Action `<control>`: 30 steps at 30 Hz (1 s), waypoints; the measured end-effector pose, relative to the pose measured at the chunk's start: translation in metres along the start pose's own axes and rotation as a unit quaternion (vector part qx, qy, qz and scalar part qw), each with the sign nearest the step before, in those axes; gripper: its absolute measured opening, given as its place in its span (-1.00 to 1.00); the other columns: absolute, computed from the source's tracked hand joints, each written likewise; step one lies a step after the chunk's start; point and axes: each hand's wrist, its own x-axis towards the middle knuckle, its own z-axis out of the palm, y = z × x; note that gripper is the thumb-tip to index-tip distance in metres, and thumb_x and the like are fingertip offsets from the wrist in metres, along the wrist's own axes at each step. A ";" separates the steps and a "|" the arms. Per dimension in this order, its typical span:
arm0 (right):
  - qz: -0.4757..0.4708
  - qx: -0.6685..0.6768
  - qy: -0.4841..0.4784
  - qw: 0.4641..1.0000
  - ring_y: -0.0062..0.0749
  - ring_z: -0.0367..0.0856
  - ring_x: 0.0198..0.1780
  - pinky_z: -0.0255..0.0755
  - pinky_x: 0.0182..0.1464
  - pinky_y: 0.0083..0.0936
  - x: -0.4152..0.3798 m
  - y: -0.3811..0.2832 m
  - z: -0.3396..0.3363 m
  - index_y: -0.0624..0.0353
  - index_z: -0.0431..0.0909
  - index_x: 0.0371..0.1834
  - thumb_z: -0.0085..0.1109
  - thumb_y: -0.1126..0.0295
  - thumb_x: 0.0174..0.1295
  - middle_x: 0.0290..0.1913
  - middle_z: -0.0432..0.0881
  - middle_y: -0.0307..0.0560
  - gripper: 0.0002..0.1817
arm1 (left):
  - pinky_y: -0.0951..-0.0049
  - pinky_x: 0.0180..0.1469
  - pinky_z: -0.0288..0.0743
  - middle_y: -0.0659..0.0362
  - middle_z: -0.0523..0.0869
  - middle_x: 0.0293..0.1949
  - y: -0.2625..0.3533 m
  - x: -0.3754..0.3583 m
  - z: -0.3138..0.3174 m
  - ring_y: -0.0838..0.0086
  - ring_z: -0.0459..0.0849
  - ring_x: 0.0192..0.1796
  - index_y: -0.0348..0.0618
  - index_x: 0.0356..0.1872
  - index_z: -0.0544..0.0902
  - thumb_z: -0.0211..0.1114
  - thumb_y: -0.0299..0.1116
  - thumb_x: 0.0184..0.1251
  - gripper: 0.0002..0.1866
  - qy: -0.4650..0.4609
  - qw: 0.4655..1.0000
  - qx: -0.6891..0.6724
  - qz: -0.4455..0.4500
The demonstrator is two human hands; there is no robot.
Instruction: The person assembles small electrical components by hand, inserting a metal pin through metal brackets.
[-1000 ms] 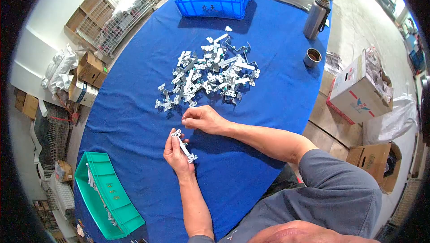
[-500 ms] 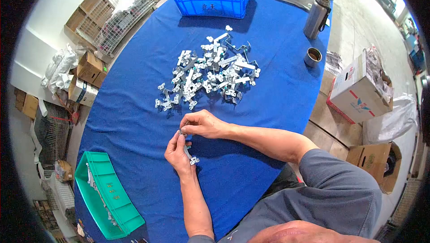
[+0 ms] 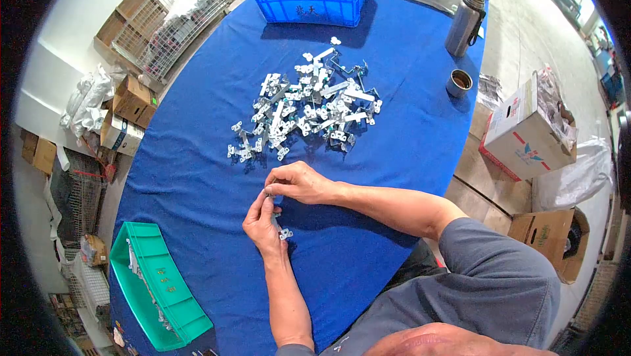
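Observation:
My left hand [image 3: 263,223] is closed around a small metal bracket [image 3: 284,232], whose holed end sticks out below the palm. Above it, the thumb and fingers of my right hand [image 3: 294,182] pinch together at the bracket's upper end, touching the left fingertips. Whatever lies between the right fingertips is too small and covered to make out. Just beyond both hands, a loose pile of similar metal brackets [image 3: 309,110] spreads over the blue cloth [image 3: 204,178]; some carry dark green bits.
A green bin [image 3: 167,284] with metal pieces lies at the near left. At the far end stands a blue crate [image 3: 312,9] holding clear plastic. A steel thermos [image 3: 465,24] and a cup [image 3: 459,84] stand along the right edge. Cardboard boxes [image 3: 526,129] sit on the floor.
Both hands keep the same hold and have shifted only very slightly. The pile and the containers have not moved.

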 end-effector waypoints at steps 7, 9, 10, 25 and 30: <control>-0.018 -0.028 0.010 0.999 -0.37 0.72 -0.27 0.55 -0.25 -0.44 -0.001 -0.002 0.001 0.31 0.63 -0.18 0.19 0.34 0.34 -0.34 0.72 0.02 -0.79 | 0.61 -0.29 0.57 0.11 0.77 -0.15 -0.002 0.000 -0.003 0.56 0.69 -0.27 -0.37 0.01 0.68 0.31 -0.51 0.35 -0.75 0.001 1.000 0.016 0.001; -0.019 -0.025 0.008 0.999 -0.35 0.73 -0.27 0.55 -0.25 -0.43 -0.001 -0.003 0.001 0.31 0.63 -0.18 0.19 0.35 0.35 -0.33 0.72 0.03 -0.79 | 0.61 -0.29 0.57 0.11 0.77 -0.15 -0.003 0.000 -0.003 0.56 0.69 -0.27 -0.36 0.01 0.68 0.31 -0.51 0.35 -0.75 0.001 1.000 0.017 0.005; -0.027 -0.023 0.008 0.999 -0.32 0.72 -0.27 0.54 -0.25 -0.41 -0.002 -0.004 0.001 0.31 0.62 -0.19 0.19 0.35 0.34 -0.33 0.71 0.03 -0.80 | 0.61 -0.28 0.57 0.11 0.77 -0.15 -0.003 0.000 -0.003 0.56 0.69 -0.28 -0.36 0.01 0.68 0.31 -0.51 0.35 -0.75 0.000 1.000 0.018 0.008; -0.110 -0.160 0.036 0.980 -0.05 0.65 -0.24 0.51 -0.22 -0.18 -0.005 0.006 0.008 0.16 0.61 -0.21 0.19 0.33 0.29 -0.33 0.62 0.00 -0.85 | 0.62 -0.23 0.57 0.13 0.75 -0.07 -0.002 0.000 -0.001 0.55 0.71 -0.14 -0.32 0.07 0.66 0.30 -0.59 0.30 -0.69 -0.028 0.999 0.006 0.016; -0.136 -0.248 0.015 0.959 -0.08 0.62 -0.22 0.51 -0.21 -0.18 -0.007 0.008 0.008 0.11 0.62 -0.16 0.18 0.32 0.28 -0.32 0.59 -0.06 -0.85 | 0.63 -0.23 0.55 0.10 0.75 -0.05 -0.007 0.002 -0.004 0.55 0.70 -0.13 -0.36 0.10 0.64 0.29 -0.63 0.29 -0.66 -0.023 1.000 -0.003 0.008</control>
